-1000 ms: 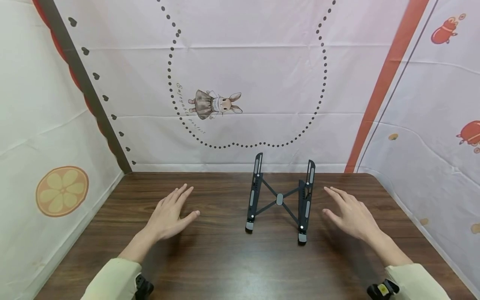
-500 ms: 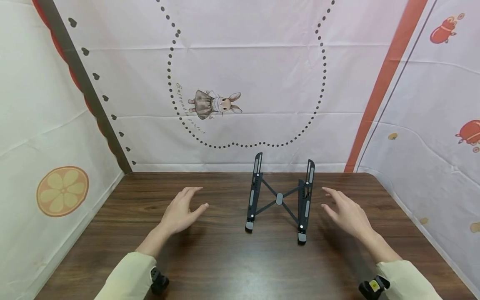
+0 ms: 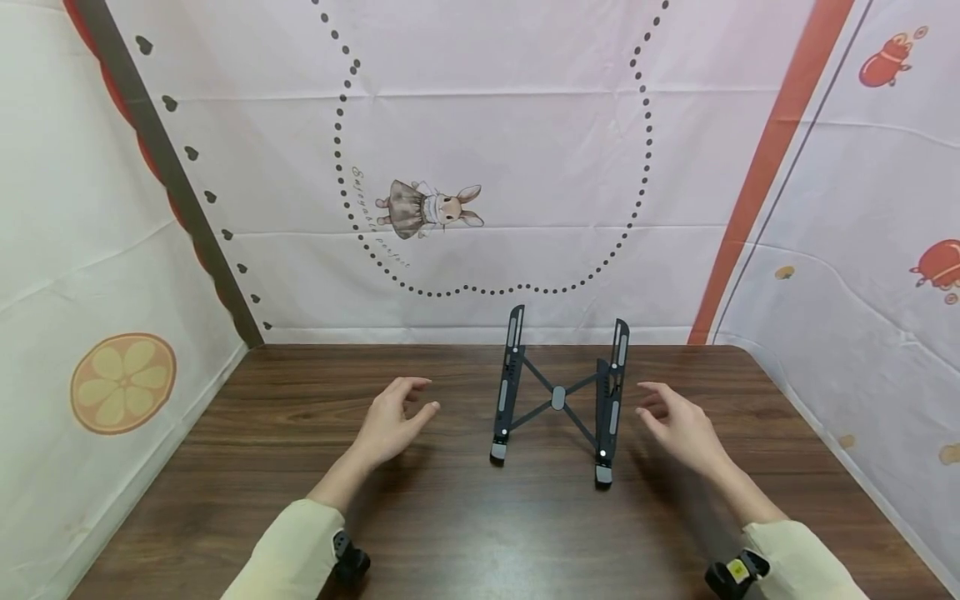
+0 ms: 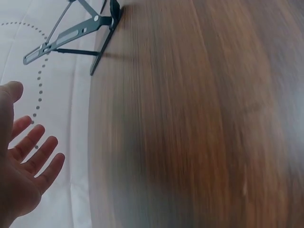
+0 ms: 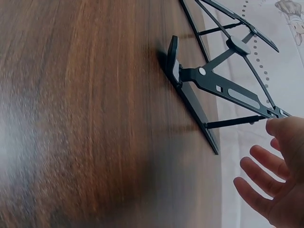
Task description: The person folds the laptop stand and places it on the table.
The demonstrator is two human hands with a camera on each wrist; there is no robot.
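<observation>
A black folding laptop stand [image 3: 558, 397] with grey pads stands opened out on the table, its two side arms joined by crossed bars. To its left my left hand [image 3: 390, 423] hovers above the tabletop, fingers loosely bent, holding nothing. On the other side my right hand [image 3: 684, 427] is a little nearer to the stand, also relaxed and apart from it in the head view. The left wrist view shows my left hand [image 4: 28, 161] with the stand [image 4: 78, 33] beyond it. In the right wrist view the thumb of my right hand [image 5: 280, 175] overlaps the end of the stand [image 5: 232, 90].
The dark wooden table [image 3: 450, 533] meets a white printed cloth [image 3: 495, 150] at its back edge. Cloth walls also rise on the left and right sides. Black wrist cameras sit at both sleeves.
My left hand has moved right, towards the stand, and its fingers have bent more. My right hand has shifted slightly left with its fingers curling a little. The stand has stayed put.
</observation>
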